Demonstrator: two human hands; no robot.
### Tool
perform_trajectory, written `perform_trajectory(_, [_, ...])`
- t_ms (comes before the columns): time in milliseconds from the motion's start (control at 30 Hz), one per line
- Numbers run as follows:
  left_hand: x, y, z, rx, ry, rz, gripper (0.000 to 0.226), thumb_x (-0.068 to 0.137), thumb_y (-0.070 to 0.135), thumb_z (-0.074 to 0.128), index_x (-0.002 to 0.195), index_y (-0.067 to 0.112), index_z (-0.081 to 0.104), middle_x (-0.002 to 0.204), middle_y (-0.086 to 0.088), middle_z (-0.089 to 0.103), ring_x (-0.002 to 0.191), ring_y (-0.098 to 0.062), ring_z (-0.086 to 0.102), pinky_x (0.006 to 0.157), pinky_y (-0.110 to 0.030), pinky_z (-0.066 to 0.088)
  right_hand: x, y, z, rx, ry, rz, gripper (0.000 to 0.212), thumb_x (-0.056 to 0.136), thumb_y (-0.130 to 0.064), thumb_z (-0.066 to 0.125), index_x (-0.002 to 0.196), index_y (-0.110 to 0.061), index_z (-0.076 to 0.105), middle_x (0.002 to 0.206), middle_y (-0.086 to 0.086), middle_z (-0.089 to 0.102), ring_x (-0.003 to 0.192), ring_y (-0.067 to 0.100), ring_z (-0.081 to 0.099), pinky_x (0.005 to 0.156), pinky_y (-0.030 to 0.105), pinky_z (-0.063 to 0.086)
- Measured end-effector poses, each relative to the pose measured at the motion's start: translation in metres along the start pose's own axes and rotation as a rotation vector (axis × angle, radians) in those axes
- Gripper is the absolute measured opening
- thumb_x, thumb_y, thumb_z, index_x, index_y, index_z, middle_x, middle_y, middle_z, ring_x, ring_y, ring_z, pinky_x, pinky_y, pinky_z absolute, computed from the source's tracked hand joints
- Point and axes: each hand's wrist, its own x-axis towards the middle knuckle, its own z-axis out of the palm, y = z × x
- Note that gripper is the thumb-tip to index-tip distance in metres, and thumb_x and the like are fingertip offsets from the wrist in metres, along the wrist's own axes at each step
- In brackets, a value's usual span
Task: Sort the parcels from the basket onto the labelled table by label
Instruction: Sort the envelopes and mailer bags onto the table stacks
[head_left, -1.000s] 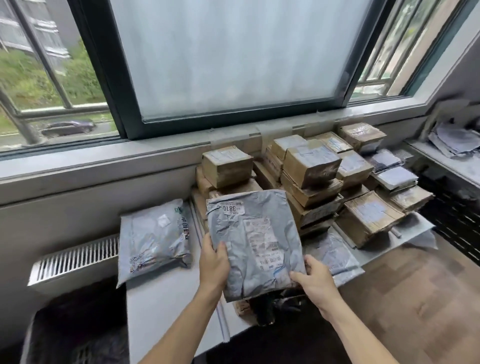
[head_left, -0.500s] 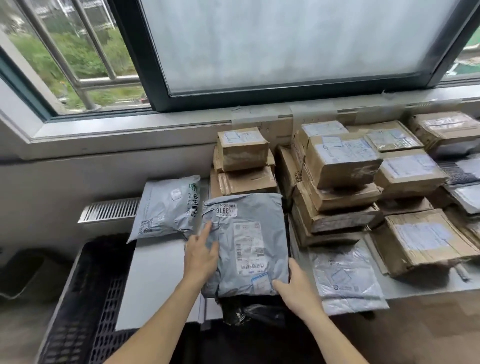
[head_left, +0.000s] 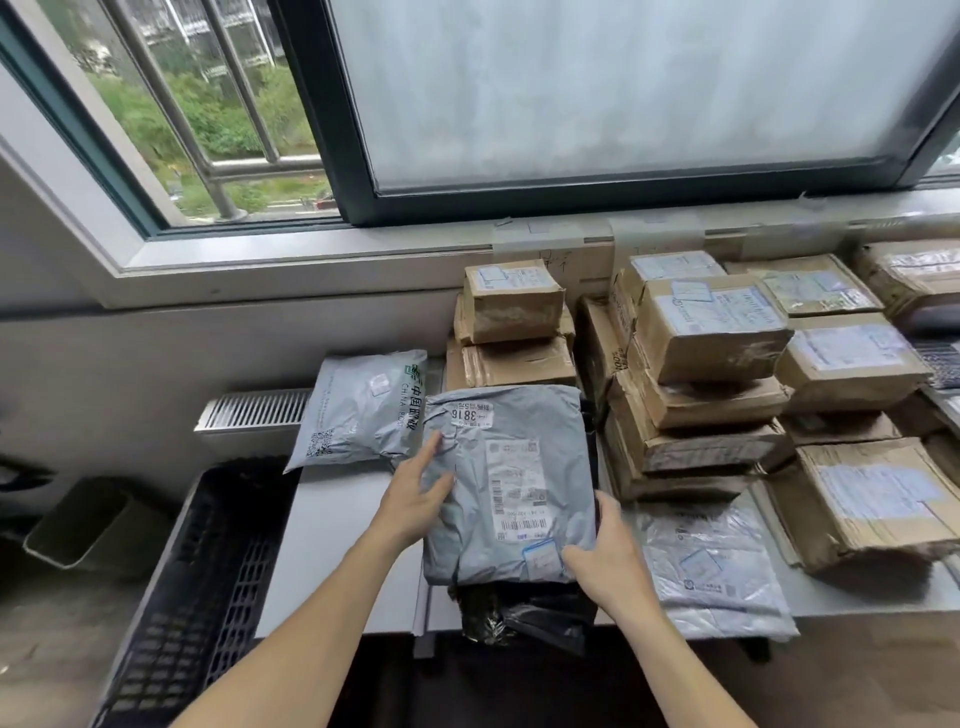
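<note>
grey parcel (head_left: 506, 483) | black bag (head_left: 524, 613) | brown boxes (head_left: 711, 332) | black perforated basket (head_left: 208, 587)

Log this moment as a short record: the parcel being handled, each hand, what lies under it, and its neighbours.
parcel: grey parcel, label 3816, lying on a black bag
left hand: fingers flat on its left side
right hand: grips its near right corner
left neighbour: China Post mailer on the table
right neighbour: stacked cardboard boxes
</note>
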Motion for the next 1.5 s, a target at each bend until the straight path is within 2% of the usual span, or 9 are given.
perform_trajectory(67, [-0.001, -0.005, -0.009, -0.024, -0.025, 0.049, 0.067, 0.102, 0.024, 0.063, 0.158, 0.043, 0.033, 0.15, 0.007, 0.041, 0.139, -0.008, 0.039, 0.115, -0.028, 0.031, -0.005, -0.014, -0.002, -0.035, 0.057, -0.01, 0.082, 0.088, -0.02, 0.066, 0.158, -0.025, 0.024, 0.154, 0.005, 0.04, 0.14, 0.026, 0.041, 0.111, 0.041, 0.039])
perform_trajectory(200, [-0.004, -0.014, -0.038, -0.108, -0.042, 0.076, 0.068, 0.098, 0.032, 0.07, 0.156, 0.045, 0.037, 0.147, 0.008, 0.05, 0.129, -0.015, 0.054, 0.107, -0.032, 0.043, -0.016, -0.052, 0.006, -0.097, 0.2, -0.079, 0.084, 0.09, -0.019, 0.066, 0.162, -0.021, 0.021, 0.156, 0.01, 0.028, 0.145, 0.029, 0.023, 0.119, 0.043, 0.025])
perform_trajectory(400, [-0.021, -0.059, -0.125, -0.305, 0.019, 0.079, 0.05, 0.097, 0.013, 0.07, 0.144, 0.021, 0.055, 0.118, 0.01, 0.064, 0.104, -0.006, 0.064, 0.09, -0.019, 0.046, -0.043, -0.144, 0.094, -0.103, 0.367, -0.349, 0.066, 0.091, -0.014, 0.066, 0.153, -0.014, 0.042, 0.142, 0.008, 0.045, 0.135, 0.025, 0.037, 0.111, 0.031, 0.03])
perform_trajectory(633, [-0.057, -0.174, -0.243, -0.313, 0.064, -0.103, 0.036, 0.1, 0.015, 0.065, 0.136, 0.013, 0.061, 0.127, -0.01, 0.066, 0.11, -0.018, 0.064, 0.104, -0.044, 0.053, -0.1, -0.217, 0.276, -0.05, 0.179, -0.515, 0.058, 0.091, -0.009, 0.066, 0.146, -0.014, 0.05, 0.136, 0.001, 0.053, 0.131, 0.016, 0.043, 0.11, 0.019, 0.028])
perform_trajectory(767, [-0.068, -0.219, -0.282, -0.297, 0.063, -0.194, 0.037, 0.103, 0.017, 0.061, 0.14, 0.013, 0.058, 0.128, -0.007, 0.066, 0.118, -0.02, 0.063, 0.106, -0.043, 0.051, -0.11, -0.221, 0.344, -0.052, -0.017, -0.468, 0.055, 0.093, -0.009, 0.063, 0.146, -0.016, 0.05, 0.137, -0.001, 0.054, 0.129, 0.016, 0.05, 0.112, 0.036, 0.042])
perform_trajectory(1000, [-0.087, -0.259, -0.311, -0.284, 0.09, -0.396, 0.042, 0.104, 0.023, 0.059, 0.144, 0.014, 0.055, 0.108, 0.004, 0.068, 0.105, -0.018, 0.066, 0.096, -0.044, 0.055, -0.095, -0.214, 0.41, -0.009, -0.219, -0.237, 0.045, 0.099, -0.014, 0.055, 0.144, -0.018, 0.053, 0.132, 0.0, 0.061, 0.116, 0.011, 0.057, 0.097, 0.024, 0.041])
perform_trajectory(1233, [-0.087, -0.277, -0.331, -0.187, 0.047, -0.539, 0.04, 0.104, 0.022, 0.06, 0.143, 0.014, 0.055, 0.131, -0.006, 0.065, 0.113, -0.02, 0.066, 0.097, -0.04, 0.056, -0.087, -0.21, 0.473, 0.073, -0.409, -0.085, 0.042, 0.101, -0.015, 0.052, 0.142, -0.021, 0.051, 0.128, -0.002, 0.059, 0.094, 0.003, 0.056, 0.074, 0.019, 0.042])
perform_trajectory(1367, [-0.064, -0.288, -0.344, -0.123, -0.008, -0.544, 0.042, 0.101, 0.028, 0.061, 0.142, 0.02, 0.056, 0.127, 0.002, 0.065, 0.116, -0.018, 0.065, 0.106, -0.043, 0.053, -0.08, -0.207, 0.502, 0.153, -0.398, 0.052, 0.042, 0.101, -0.018, 0.051, 0.142, -0.024, 0.052, 0.129, -0.003, 0.06, 0.096, -0.001, 0.058, 0.086, 0.031, 0.054])
perform_trajectory(1500, [-0.023, -0.326, -0.341, -0.027, -0.104, -0.533, 0.049, 0.102, 0.03, 0.061, 0.149, 0.018, 0.05, 0.144, -0.001, 0.058, 0.129, -0.019, 0.057, 0.109, -0.033, 0.045, -0.058, -0.205, 0.536, 0.197, -0.3, 0.196, 0.04, 0.102, -0.019, 0.049, 0.141, -0.023, 0.053, 0.124, -0.003, 0.06, 0.09, 0.008, 0.062, 0.078, 0.032, 0.056])
